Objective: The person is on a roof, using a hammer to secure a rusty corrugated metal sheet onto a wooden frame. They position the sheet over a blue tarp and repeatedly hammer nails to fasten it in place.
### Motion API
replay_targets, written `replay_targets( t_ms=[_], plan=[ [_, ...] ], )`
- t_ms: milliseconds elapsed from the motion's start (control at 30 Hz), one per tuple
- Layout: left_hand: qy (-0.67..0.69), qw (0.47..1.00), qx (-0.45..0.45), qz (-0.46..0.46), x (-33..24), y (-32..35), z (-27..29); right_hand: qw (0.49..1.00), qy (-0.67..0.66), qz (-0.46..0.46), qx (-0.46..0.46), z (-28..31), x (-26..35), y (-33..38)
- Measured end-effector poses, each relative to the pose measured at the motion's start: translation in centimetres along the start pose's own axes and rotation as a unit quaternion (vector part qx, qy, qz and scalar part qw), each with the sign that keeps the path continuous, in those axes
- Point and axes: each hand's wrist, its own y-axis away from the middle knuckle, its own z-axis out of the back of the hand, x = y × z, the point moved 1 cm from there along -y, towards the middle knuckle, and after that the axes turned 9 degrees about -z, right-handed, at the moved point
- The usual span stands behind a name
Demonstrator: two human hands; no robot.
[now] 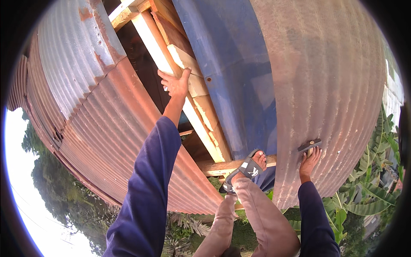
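Note:
My left hand (pixel 174 84) lies over a pale wooden beam (pixel 155 42), its fingers stretched and the thumb apart. Something small and whitish, perhaps a ring, shows at one finger. My right hand (pixel 310 163) is closed round the short visible handle of a hammer (pixel 309 145). The hammer's dark head rests on or just above the brownish corrugated sheet (pixel 325 85) on the right. Shorter wooden boards (pixel 195 79) lie along the beam, beside a blue sheet (pixel 231 64).
Rusty corrugated roofing (pixel 124 124) spreads to the left, with a dark opening (pixel 139 64) between it and the beam. My sandalled foot (pixel 258 160) is at a wooden crosspiece (pixel 214 168). Green plants (pixel 364 192) and ground show below the roof edge.

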Motion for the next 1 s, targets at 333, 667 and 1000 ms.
replay_targets(
  t_ms=[333, 667, 1000],
  plan=[
    [0.002, 0.999, 0.038, 0.018, -0.3, 0.1, 0.6, 0.958, -0.199, -0.129, 0.162, 4.3, 3.8, -1.1],
    [-0.029, 0.998, 0.051, 0.011, 0.2, -0.8, 0.2, 0.929, -0.272, -0.113, 0.224, 16.7, 17.5, -9.6],
    [-0.024, 0.998, 0.052, 0.021, -0.6, -0.5, 0.6, 0.869, -0.301, 0.378, 0.104, 21.2, 56.5, -34.5]
  ],
)
